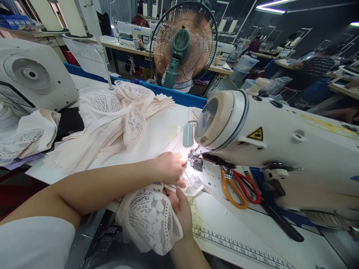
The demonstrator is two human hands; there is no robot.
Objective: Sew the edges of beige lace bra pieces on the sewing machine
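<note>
A cream lace bra point(151, 216) hangs over the table's front edge, one moulded cup facing up. Part of it runs under the lit presser foot point(193, 158) of the sewing machine point(269, 142). My left hand point(171, 168) pinches the fabric just left of the foot, its fingertips closed on it. Lower down, my right hand point(181, 211) grips the bra's edge beside the cup, thumb on top; its other fingers are partly hidden by the lace. The needle itself is too bright and small to make out.
Stacked lace bra pieces point(112, 119) lie at the left, near a black phone point(70, 121). Orange-handled scissors point(235, 194) and red-handled scissors point(249, 186) lie beneath the machine arm. A ruler strip point(232, 246) runs along the front. Behind the table stands a fan point(182, 45).
</note>
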